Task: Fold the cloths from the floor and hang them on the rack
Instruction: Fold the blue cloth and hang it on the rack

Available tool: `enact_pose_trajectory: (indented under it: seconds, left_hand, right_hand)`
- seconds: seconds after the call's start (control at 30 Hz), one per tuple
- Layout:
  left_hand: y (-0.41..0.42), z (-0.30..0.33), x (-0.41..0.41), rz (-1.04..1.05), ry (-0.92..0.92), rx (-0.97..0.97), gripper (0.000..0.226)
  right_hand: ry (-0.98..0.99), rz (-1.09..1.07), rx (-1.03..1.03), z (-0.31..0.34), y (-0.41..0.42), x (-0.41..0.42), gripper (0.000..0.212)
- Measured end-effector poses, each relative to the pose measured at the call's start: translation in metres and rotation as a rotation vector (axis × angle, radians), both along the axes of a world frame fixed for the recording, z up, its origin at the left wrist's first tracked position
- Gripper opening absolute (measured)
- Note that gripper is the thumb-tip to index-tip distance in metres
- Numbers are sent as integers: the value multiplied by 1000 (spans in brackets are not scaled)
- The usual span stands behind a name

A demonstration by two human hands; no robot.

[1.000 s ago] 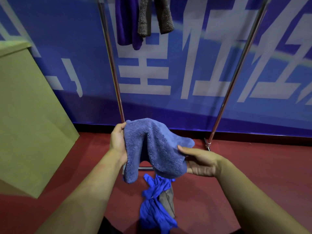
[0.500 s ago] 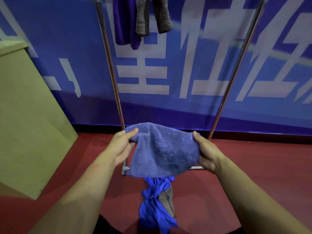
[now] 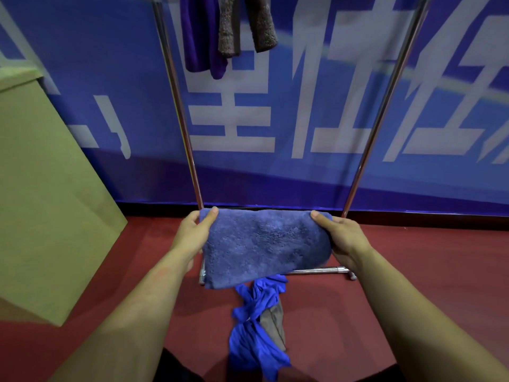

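Note:
I hold a fluffy blue-grey cloth (image 3: 264, 246) stretched flat between both hands, folded over so it hangs as a rectangle. My left hand (image 3: 194, 234) pinches its upper left corner and my right hand (image 3: 340, 238) grips its right edge. Under it, on the red floor, lies a heap of bright blue cloth (image 3: 256, 329) with a grey-brown cloth (image 3: 274, 322) tucked in it. The metal rack (image 3: 180, 111) stands right behind the held cloth. From its hidden top bar hang a purple cloth (image 3: 202, 34) and a brown cloth (image 3: 245, 23).
A large olive-green box (image 3: 46, 188) stands on the left. A blue banner with white characters (image 3: 261, 111) covers the wall behind the rack. The rack's base bar (image 3: 319, 270) lies on the red floor (image 3: 413, 271) just past the cloth heap.
The cloth went from a crumpled bundle to a flat folded rectangle. My hands moved apart to its two ends and pulled it taut.

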State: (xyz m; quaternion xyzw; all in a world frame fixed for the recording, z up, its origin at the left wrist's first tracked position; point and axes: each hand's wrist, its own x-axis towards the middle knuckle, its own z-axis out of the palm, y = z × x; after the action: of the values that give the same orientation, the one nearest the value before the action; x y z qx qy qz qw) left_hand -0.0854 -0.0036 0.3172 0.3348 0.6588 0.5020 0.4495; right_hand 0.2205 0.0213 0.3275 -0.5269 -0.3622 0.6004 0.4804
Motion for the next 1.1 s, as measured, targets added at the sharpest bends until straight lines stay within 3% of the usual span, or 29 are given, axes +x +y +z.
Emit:
enact_pose_trajectory:
  seconds: [0.07,0.13,0.23,0.33,0.47,0.57,0.9,1.1]
  left_hand:
    - [-3,4,6,-130,-136,-34,14]
    - [-2,4,9,-182,-159,-10,17]
    - [-1,3,6,-75,-37,47,14]
    - [0,10,5,94,106,113,30]
    - [-2,16,9,208,92,228,36]
    - [-3,20,9,224,91,278,27]
    - [-7,28,10,204,10,358,13]
    - [-8,28,12,179,-2,386,15]
  right_hand:
    - [-91,-82,37,-1,2,2,22]
    - [-130,-119,35,-1,5,5,24]
    - [-127,-80,8,-1,8,12,12]
    - [-253,-66,71,-2,10,17,21]
    - [-361,-153,185,9,5,16,25]
    - [-418,-201,297,13,4,16,15]
    - [-307,-267,390,32,-7,12,15]
    - [-243,-206,357,30,-7,14,29]
